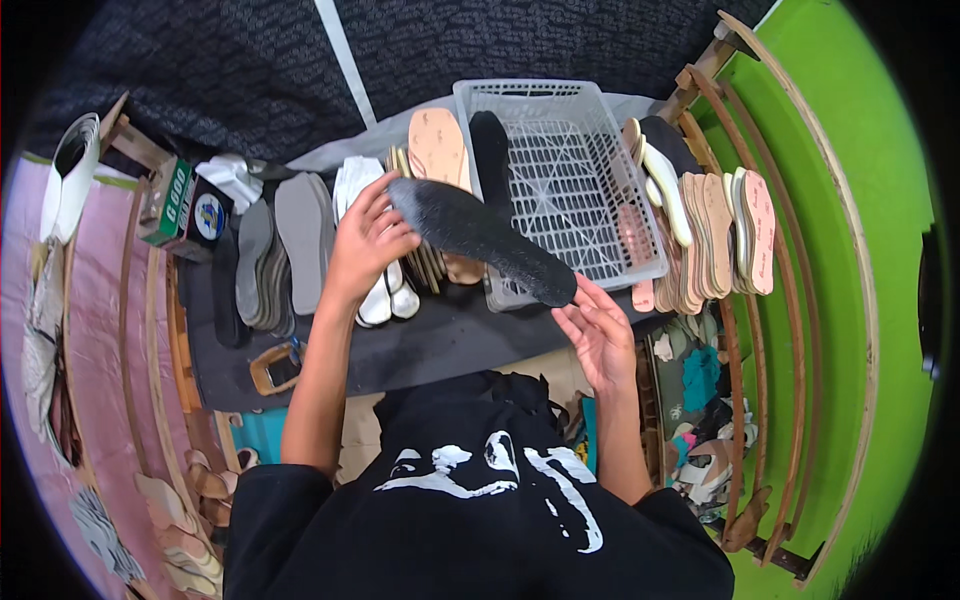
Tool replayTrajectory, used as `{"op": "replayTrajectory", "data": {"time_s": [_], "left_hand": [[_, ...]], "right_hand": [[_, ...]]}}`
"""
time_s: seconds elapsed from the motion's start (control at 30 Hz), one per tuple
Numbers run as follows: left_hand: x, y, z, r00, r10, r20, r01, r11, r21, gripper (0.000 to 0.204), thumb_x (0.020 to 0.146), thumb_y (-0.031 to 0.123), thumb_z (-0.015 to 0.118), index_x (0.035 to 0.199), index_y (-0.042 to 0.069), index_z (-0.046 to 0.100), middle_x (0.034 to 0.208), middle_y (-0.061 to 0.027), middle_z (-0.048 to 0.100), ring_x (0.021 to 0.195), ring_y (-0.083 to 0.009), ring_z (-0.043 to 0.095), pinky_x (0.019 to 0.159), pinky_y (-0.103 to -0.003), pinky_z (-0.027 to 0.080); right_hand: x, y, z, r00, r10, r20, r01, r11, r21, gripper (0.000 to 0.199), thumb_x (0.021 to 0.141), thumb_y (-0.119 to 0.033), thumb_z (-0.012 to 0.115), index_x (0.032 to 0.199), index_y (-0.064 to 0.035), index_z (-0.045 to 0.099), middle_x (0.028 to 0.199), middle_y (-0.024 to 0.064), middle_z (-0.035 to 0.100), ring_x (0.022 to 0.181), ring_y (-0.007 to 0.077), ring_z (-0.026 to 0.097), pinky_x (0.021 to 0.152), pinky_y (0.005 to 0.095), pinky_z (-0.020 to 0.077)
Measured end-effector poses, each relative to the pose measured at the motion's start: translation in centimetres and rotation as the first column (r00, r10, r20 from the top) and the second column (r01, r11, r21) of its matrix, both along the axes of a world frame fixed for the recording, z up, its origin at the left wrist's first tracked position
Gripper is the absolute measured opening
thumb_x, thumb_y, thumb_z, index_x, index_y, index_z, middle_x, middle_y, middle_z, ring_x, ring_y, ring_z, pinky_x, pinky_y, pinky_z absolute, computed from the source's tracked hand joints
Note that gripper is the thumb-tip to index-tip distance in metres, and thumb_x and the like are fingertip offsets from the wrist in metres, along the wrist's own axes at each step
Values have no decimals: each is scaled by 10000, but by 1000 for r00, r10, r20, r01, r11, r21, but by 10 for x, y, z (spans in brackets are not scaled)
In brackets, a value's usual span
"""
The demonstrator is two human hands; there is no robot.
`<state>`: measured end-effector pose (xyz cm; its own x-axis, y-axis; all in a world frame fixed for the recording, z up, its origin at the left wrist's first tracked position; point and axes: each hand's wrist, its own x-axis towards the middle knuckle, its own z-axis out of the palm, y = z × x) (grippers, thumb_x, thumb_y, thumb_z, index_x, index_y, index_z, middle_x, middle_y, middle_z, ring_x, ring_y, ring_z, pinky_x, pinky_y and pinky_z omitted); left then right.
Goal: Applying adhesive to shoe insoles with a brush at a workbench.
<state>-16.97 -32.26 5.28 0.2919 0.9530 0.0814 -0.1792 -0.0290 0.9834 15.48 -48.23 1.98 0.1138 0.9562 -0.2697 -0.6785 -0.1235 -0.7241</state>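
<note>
A black insole [480, 235] is held up between my two hands above the table, slanting down from left to right. My left hand [370, 240] grips its wide, greyish end, thumb below and fingers behind the edge. At the narrow end, my right hand [600, 335] pinches the tip between fingers and thumb. Behind the insole stands a white plastic crate [560, 150] with a slatted bottom. A second black insole [490, 150] lies along the crate's left side. A tan insole stack [437, 140] stands just left of the crate, partly hidden by the held insole.
Grey insole stacks [305, 235] and a green box [175, 210] are at the left of the dark tabletop [400, 355]. A brown-rimmed tape roll [275, 370] lies near its front edge. Tan insole stacks [705, 235] stand right of the crate. Wooden rails [790, 300] run along the green wall.
</note>
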Motion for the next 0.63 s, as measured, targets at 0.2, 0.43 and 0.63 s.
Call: {"op": "replayTrajectory", "data": {"time_s": [0.2,0.43,0.63], "left_hand": [[39,143,35,923,-212,-321,215,976,-26,660,933,90,685,1565,-57,563,1325,-136,724,1115,-169,707,1004,-328,565],[109,260,11,656,-51,-753,288,939,186,592,848,219,784,1400,8,750,1138,-93,716,989,-200,695,953,-338,567],[131,302,-14,433,80,-898,393,879,269,635,770,271,803,1377,84,786,1202,-139,723,1003,-293,711,988,-381,566]], "right_hand": [[-8,34,9,997,59,-60,-61,998,-34,598,1044,-2,593,1604,112,414,1555,265,574,1378,369,657,1184,436,550],[-32,107,-21,968,-38,-249,-12,980,-198,631,1015,62,567,1603,134,350,1557,258,454,1474,414,556,1273,447,455],[-45,161,-52,948,-97,-303,1,953,-304,642,989,58,624,1566,131,351,1444,239,491,1451,425,572,1287,454,455]]}}
